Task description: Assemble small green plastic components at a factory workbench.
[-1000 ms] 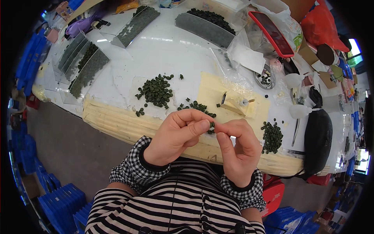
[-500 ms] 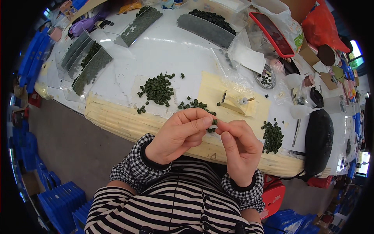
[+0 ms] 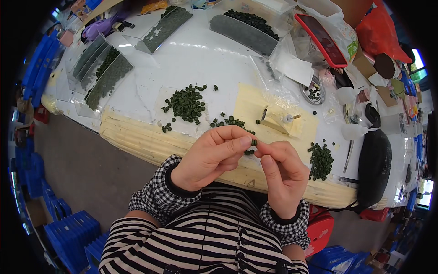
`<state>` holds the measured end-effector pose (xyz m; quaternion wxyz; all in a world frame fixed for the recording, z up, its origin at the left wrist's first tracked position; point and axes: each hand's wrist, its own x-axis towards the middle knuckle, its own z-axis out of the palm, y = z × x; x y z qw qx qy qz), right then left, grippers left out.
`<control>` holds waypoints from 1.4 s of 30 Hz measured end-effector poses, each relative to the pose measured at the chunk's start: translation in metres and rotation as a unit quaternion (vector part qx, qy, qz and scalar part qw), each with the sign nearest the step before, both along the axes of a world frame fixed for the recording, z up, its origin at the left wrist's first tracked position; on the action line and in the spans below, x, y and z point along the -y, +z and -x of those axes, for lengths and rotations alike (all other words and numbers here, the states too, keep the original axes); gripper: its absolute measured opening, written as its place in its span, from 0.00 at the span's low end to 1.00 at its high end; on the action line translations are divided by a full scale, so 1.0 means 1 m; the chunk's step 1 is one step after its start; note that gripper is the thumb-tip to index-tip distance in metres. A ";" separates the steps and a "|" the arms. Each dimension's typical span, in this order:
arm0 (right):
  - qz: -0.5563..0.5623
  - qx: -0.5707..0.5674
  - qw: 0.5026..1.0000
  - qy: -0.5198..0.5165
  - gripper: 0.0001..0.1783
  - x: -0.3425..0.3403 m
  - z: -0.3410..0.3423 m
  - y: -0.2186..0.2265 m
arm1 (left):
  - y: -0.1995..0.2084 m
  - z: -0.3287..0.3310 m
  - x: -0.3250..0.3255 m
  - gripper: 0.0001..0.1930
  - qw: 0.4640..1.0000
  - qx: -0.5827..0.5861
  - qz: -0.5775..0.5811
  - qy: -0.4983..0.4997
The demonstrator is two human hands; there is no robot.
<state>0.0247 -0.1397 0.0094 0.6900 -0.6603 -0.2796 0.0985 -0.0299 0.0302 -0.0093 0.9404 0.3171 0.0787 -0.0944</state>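
Note:
My left hand point(image 3: 213, 153) pinches a small dark green round piece point(image 3: 253, 142) between thumb and index finger. From the other side, the curled index fingertip of my right hand point(image 3: 285, 171) touches or nearly touches that piece. The right thumb stands a little apart from it, and whether these fingers hold anything is hidden. Behind the left hand lies a loose row of the same green pieces point(image 3: 232, 121), partly covered by the fingers. A larger heap point(image 3: 185, 104) sits to the left, and another heap point(image 3: 321, 160) lies right of my right hand.
A yellow-wrapped block with a small upright pin point(image 3: 279, 120) stands beyond my hands on yellowish paper. Clear trays point(image 3: 109, 80) of green pieces stand at the left and back, among them a long bin point(image 3: 244, 34). A red-cased phone point(image 3: 321, 40) and a black bag point(image 3: 374, 164) are at right.
The whole scene has shifted very slightly in the view. Both hands keep nearly the same pose around the small green piece, with only small finger movement.

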 end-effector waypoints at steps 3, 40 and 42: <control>0.002 0.005 1.000 0.000 0.13 0.001 0.000 -0.003 | 0.007 0.001 0.004 0.08 0.997 -0.011 -0.071 0.033; 0.079 0.262 0.959 -0.068 0.20 -0.003 -0.002 -0.010 | 0.008 0.001 0.007 0.10 0.969 0.082 -0.212 0.101; 0.082 0.289 0.950 -0.083 0.20 -0.004 -0.004 -0.011 | 0.008 0.003 0.006 0.10 0.974 0.059 -0.200 0.085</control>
